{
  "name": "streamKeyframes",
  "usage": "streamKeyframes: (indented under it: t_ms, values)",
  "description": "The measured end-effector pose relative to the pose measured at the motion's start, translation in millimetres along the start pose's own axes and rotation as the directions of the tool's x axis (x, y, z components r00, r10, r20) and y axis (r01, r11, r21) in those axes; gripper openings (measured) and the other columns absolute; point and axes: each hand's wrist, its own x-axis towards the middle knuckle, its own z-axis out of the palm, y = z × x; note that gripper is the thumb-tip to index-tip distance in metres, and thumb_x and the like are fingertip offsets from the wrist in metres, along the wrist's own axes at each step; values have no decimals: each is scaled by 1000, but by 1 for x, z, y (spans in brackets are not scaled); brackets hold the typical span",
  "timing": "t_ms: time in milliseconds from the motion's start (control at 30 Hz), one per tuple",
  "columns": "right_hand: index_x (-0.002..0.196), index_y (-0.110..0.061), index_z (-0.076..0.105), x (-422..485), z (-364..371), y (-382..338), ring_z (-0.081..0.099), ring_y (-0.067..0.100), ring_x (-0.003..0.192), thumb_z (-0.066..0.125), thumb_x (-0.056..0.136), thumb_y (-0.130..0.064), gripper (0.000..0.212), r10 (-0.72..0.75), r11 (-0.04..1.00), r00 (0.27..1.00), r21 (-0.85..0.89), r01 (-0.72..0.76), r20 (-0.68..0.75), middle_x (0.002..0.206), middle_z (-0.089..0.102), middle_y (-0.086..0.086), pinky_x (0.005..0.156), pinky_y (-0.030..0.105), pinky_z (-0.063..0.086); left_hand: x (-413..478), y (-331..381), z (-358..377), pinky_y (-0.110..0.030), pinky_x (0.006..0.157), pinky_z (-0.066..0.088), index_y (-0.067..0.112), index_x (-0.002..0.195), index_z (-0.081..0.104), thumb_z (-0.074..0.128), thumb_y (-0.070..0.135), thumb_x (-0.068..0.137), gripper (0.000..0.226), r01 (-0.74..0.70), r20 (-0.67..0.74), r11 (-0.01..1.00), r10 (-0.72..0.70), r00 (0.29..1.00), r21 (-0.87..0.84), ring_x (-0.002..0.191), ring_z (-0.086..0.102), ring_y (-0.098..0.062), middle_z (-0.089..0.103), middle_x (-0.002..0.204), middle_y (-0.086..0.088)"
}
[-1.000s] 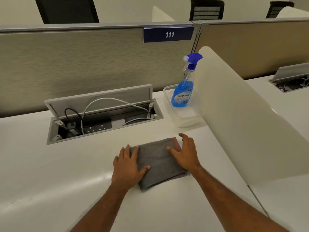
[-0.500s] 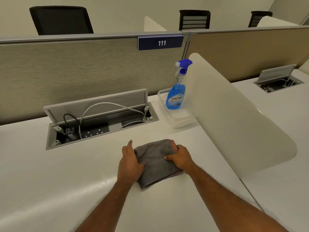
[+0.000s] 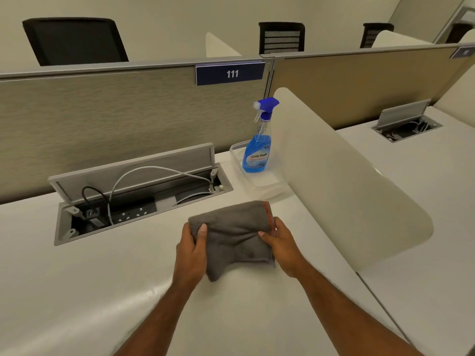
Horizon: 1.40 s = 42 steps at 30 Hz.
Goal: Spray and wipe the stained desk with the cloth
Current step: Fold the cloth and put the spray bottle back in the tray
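Inspector A: Cloth [image 3: 232, 236], grey and folded, sits at the centre of the white surface [image 3: 77, 291]. We record an orange strip along its right edge.

Inspector B: We confirm. The left hand [image 3: 191, 249] grips the cloth's left edge, thumb on top, fingers tucked beneath. The right hand [image 3: 281, 244] pinches the right edge by the orange strip, thumb pressed on the fabric. Both hands are clamped on the cloth, and it bunches in the middle between them.

Inspector A: Whether the cloth's near corner touches the surface, we cannot tell for certain; it hangs low there.

Inspector B: We note the spray bottle [image 3: 258, 147], blue liquid, blue trigger head, standing upright in a clear plastic tray [image 3: 264, 186] behind the cloth and well apart from both hands. The tray lies against the white curved divider [image 3: 347, 191].

Inspector A: To the left we log an open cable box [image 3: 138, 199] sunk into the surface, lid raised, white and black cables inside. Behind it stands the beige partition [image 3: 115, 124] bearing a sign [image 3: 230, 73] reading 111.
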Motion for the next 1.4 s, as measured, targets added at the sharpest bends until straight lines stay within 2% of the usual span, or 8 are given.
streamKeyframes:
  t_ms: [167, 400, 500, 567, 733, 867, 1267, 1400]
  values:
    - [117, -30, 55, 19, -8, -31, 63, 1, 99, 62, 95, -8, 31, -180, 982, 973, -76, 170, -147, 109, 64, -13, 83, 16, 50, 21, 22, 27, -15, 73, 43, 22, 117, 48, 46, 46, 98, 31, 27, -75, 997, -32, 997, -71, 95, 57, -4, 58, 104, 10]
    - [122, -10, 56, 79, -51, -89, 61, 21, 100, 64, 91, -7, 33, -333, 905, 907, -357, 231, -258, 120, 66, 12, 85, 26, 45, 82, 74, 64, -35, 95, 52, 16, 143, 32, 74, 19, 84, 73, 68, 88, 988, -56, 995, -142, 112, 58, -16, 52, 130, 0]
    - [127, -8, 52, 108, -67, -110, 57, 17, 96, 58, 92, -5, 36, -444, 804, 868, -526, 276, -223, 121, 65, 13, 79, 18, 38, 110, 87, 85, -22, 77, 54, 24, 147, 26, 75, 8, 82, 83, 4, 119, 995, 7, 993, -95, 99, 59, -8, 53, 126, -1]
    - [132, -7, 48, 127, -71, -119, 61, 23, 103, 54, 94, -4, 39, -443, 768, 879, -581, 270, -175, 124, 64, 15, 83, 22, 41, 124, 92, 99, -17, 71, 53, 28, 145, 28, 74, 5, 81, 83, -74, 109, 997, 76, 991, -24, 98, 60, -8, 54, 122, -1]
    - [133, -5, 47, 164, -71, -113, 61, 31, 114, 51, 96, -3, 37, -407, 717, 907, -653, 246, -106, 128, 62, 17, 89, 24, 42, 154, 90, 121, -41, 97, 53, 19, 137, 44, 70, 5, 83, 62, -192, 136, 954, 164, 977, 231, 111, 60, -22, 56, 130, -5]
    - [132, -8, 49, 181, -69, -101, 62, 30, 112, 51, 97, -6, 35, -383, 651, 922, -726, 222, -61, 126, 63, 15, 96, 32, 47, 166, 84, 129, -27, 95, 47, 12, 133, 50, 66, 10, 88, 49, -264, 173, 880, 211, 962, 394, 108, 59, -19, 60, 125, -8]
    - [105, -16, 52, 208, -68, -94, 58, 24, 85, 52, 89, -18, 16, -370, 400, 920, -873, 280, 125, 104, 64, 10, 76, 37, 50, 189, 84, 148, -29, 88, 50, 11, 121, 58, 69, 12, 83, 40, -276, 234, 770, 168, 957, 575, 104, 58, -19, 60, 117, -9]
    - [114, -16, 51, 215, -64, -88, 54, 23, 96, 63, 91, -25, 28, -377, 229, 913, -940, 253, 154, 113, 58, 9, 84, 37, 53, 188, 85, 155, -32, 87, 50, 15, 124, 56, 70, 24, 84, 43, -317, 279, 573, 156, 947, 755, 107, 53, -22, 47, 123, -9]
